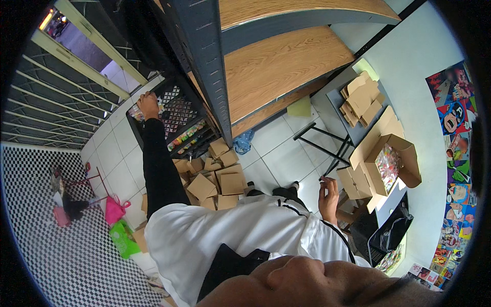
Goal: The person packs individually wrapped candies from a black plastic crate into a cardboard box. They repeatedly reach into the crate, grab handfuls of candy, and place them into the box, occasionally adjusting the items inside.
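My left hand (pixel 148 104), at the end of a black sleeve, reaches into the far left part of a black plastic crate (pixel 184 132). Its fingers are bent down over small colourful wrapped packets (pixel 136 113), and whether they grip one is hidden. More colourful packets show through the lower openings of the stacked crates. My right hand (pixel 328 193) hangs in the air on the right with loosely bent fingers and nothing seen in it. Near it, an open cardboard box (pixel 412 161) holds many clear-wrapped colourful packets (pixel 387 165).
Small cardboard boxes (pixel 202 186) are heaped on the tiled floor below the crates. A tall metal rack with wooden shelves (pixel 284 73) stands in front. Flattened cartons (pixel 362 98) lie on a grey folding table (pixel 335 98). Pink (pixel 114 210) and green (pixel 123 238) bags lie at left.
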Demonstrator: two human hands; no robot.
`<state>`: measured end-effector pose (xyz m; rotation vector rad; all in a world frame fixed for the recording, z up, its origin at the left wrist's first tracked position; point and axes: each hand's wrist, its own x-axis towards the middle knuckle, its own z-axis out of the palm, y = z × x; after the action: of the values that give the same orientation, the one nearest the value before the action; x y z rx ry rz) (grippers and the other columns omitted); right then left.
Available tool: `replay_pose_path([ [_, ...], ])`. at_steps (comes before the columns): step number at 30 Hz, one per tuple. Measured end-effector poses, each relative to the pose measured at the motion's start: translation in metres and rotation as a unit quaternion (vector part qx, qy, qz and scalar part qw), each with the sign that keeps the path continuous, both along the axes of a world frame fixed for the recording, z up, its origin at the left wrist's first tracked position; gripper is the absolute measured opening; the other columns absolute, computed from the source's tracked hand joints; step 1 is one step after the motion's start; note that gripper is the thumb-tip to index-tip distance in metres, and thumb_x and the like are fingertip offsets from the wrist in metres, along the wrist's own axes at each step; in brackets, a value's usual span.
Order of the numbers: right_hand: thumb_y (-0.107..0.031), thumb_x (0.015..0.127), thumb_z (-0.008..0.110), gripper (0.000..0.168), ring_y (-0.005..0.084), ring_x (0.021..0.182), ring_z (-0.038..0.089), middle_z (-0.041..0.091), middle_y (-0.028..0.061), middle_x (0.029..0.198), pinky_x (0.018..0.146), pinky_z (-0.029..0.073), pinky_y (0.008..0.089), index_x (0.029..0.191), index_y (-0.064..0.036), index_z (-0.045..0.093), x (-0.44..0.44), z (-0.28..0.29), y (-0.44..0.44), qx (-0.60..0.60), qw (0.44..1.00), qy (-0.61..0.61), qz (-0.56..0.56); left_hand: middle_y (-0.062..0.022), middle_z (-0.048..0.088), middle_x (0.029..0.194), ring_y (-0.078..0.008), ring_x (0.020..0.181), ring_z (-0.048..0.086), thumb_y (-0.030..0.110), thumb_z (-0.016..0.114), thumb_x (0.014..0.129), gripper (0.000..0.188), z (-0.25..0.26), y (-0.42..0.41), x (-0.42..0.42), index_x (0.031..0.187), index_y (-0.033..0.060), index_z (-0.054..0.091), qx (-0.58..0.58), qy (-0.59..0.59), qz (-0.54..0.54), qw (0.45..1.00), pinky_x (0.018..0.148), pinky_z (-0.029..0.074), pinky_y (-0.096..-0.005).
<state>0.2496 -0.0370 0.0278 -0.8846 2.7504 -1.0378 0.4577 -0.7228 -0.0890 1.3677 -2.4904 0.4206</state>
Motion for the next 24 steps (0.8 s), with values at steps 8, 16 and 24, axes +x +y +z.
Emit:
replay_pose_path([
  [8, 0.008, 0.085, 0.056, 0.024, 0.0293, 0.085, 0.065, 0.061, 0.0155, 0.103, 0.076, 0.052, 0.0375, 0.107, -0.001, 0.062, -0.005, -0.008, -0.021, -0.035, 0.998, -0.015, 0.045, -0.0115, 0.069, 0.09, -0.0342, 0.086, 0.065, 0.005, 0.066, 0.077, 0.004, 0.019, 0.015, 0.033, 0.081, 0.0048, 0.064, 0.065, 0.294, -0.113, 0.947, 0.076, 0.049, -0.0443],
  [16, 0.003, 0.087, 0.057, 0.023, 0.0329, 0.091, 0.064, 0.061, 0.0156, 0.104, 0.079, 0.052, 0.0386, 0.109, -0.003, 0.062, -0.001, 0.001, -0.049, -0.079, 0.993, -0.019, 0.087, -0.0059, 0.066, 0.078, -0.0119, 0.072, 0.06, 0.005, 0.072, 0.08, 0.011, 0.05, 0.165, 0.059, 0.081, -0.0021, 0.064, 0.319, 0.461, -0.077, 0.824, 0.066, 0.048, -0.0307],
  [24, 0.005, 0.089, 0.058, 0.024, 0.023, 0.094, 0.062, 0.061, 0.0124, 0.107, 0.081, 0.051, 0.0315, 0.111, -0.001, 0.064, 0.008, 0.001, -0.081, -0.161, 0.953, -0.183, 0.182, -0.0107, 0.07, 0.082, -0.0158, 0.074, 0.066, 0.004, 0.073, 0.078, 0.011, 0.025, 0.377, -0.034, 0.084, -0.001, 0.065, 0.511, 0.365, -0.206, 0.75, 0.067, 0.051, -0.0291],
])
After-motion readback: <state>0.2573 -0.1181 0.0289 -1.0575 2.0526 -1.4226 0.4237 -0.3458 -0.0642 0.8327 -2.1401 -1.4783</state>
